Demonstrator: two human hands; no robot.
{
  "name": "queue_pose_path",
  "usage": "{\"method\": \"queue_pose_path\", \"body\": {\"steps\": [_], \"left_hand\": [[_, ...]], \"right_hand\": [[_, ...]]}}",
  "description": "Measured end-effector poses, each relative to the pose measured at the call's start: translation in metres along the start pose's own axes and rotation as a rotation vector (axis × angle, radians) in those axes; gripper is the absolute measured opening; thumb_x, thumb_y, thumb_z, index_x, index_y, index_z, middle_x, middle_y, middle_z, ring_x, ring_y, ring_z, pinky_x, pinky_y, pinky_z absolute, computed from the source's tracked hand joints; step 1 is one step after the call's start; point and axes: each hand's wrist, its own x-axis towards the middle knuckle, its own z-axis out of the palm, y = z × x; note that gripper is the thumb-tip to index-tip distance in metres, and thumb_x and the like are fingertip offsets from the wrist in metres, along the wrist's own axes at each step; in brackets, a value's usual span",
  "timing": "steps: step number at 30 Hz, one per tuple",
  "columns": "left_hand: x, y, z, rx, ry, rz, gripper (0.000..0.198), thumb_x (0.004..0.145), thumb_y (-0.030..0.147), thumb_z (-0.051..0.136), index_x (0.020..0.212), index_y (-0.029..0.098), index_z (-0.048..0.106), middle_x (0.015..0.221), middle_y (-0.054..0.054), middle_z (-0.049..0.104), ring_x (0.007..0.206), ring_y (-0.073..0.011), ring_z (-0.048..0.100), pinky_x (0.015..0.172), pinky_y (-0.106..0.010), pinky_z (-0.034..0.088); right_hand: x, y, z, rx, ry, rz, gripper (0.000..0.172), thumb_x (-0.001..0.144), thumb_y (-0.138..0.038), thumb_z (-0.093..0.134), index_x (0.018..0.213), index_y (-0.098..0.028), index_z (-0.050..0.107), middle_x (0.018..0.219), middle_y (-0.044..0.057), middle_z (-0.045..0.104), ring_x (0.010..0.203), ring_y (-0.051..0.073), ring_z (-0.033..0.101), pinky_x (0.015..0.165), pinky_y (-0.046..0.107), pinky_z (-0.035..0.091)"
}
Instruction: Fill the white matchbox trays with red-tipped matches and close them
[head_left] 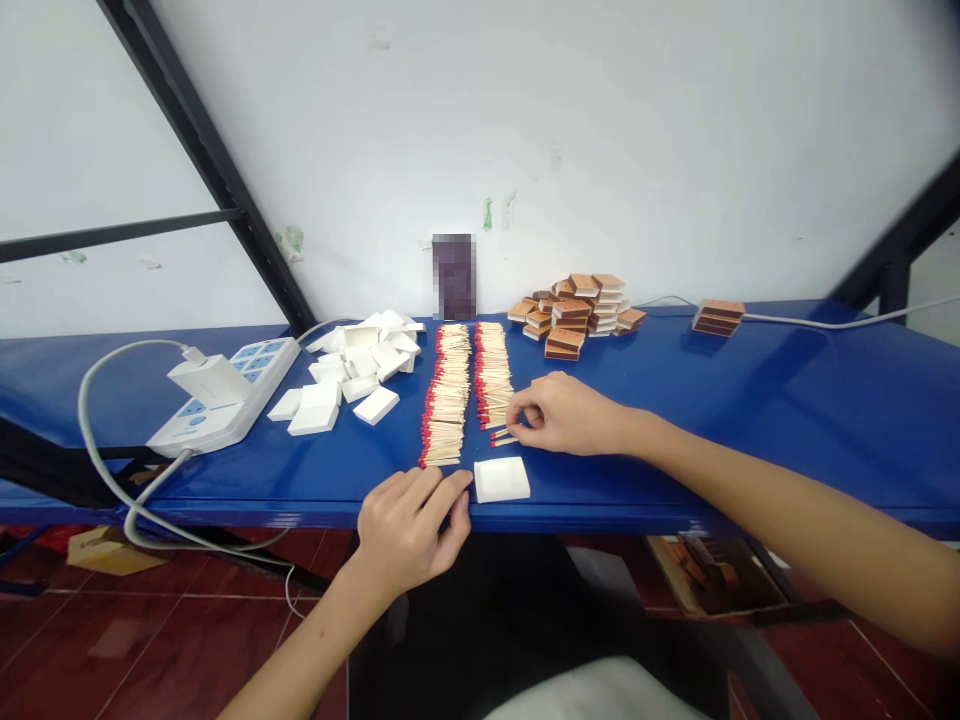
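My right hand (564,414) pinches thumb and forefinger together at the near end of the right row of matches (493,375). A few loose matches (504,438) with red heads stick out to the left from its fingertips. My left hand (414,522) rests at the table's front edge, fingers bent and thumb apart, with nothing in it. Its forefinger tip is at the left side of a white matchbox tray (502,480) lying flat; I cannot tell whether they touch. The left row of matches (448,395) ends just beyond these knuckles, heads pointing left.
White trays (360,360) lie heaped at the left. Brown matchbox sleeves (574,310) are piled at the back, with a small stack (718,317) farther right. A power strip (247,380) with a plugged-in charger and cables sits far left. A dark, pixelated rectangle (454,277) stands against the wall.
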Motion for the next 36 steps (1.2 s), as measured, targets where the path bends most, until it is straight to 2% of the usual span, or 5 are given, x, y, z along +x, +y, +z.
{"method": "queue_pose_path", "body": {"steps": [5,18,24,36], "left_hand": [[0.0007,0.0005,0.0000,0.002,0.009,0.003,0.015,0.089,0.013,0.059,0.102,0.016,0.066,0.073,-0.002,0.065,0.061,-0.0177,0.056,0.059,-0.031,0.041],[-0.0006,0.0000,0.0010,0.003,0.005,0.005,0.015,0.089,0.013,0.059,0.102,0.017,0.066,0.073,-0.002,0.065,0.061,-0.0175,0.056,0.059,-0.031,0.041],[0.0001,-0.0001,0.0006,0.003,0.001,0.005,0.016,0.089,0.012,0.058,0.102,0.017,0.066,0.072,-0.002,0.064,0.060,-0.0171,0.056,0.058,-0.031,0.041],[-0.0007,-0.0004,0.0014,0.010,0.008,0.010,0.017,0.088,0.012,0.058,0.102,0.016,0.066,0.072,-0.002,0.064,0.060,-0.0172,0.055,0.058,-0.031,0.041]], "right_hand": [[0.0000,0.0005,0.0009,-0.016,0.008,0.004,0.013,0.085,-0.025,0.062,0.083,-0.021,0.074,0.061,-0.003,0.063,0.057,0.010,0.052,0.062,0.025,0.030],[-0.0012,-0.0024,0.0012,0.004,-0.004,-0.043,0.015,0.084,-0.022,0.061,0.072,-0.019,0.069,0.058,-0.004,0.061,0.058,0.010,0.050,0.067,0.025,0.031],[-0.0014,0.0003,0.0036,-0.072,0.044,-0.047,0.016,0.090,-0.024,0.056,0.088,-0.021,0.072,0.063,-0.002,0.064,0.060,0.011,0.051,0.064,0.026,0.028],[0.0006,0.0039,0.0071,-0.108,0.030,-0.061,0.019,0.092,-0.024,0.056,0.087,-0.021,0.074,0.066,-0.001,0.066,0.060,0.012,0.050,0.064,0.027,0.028]]}}
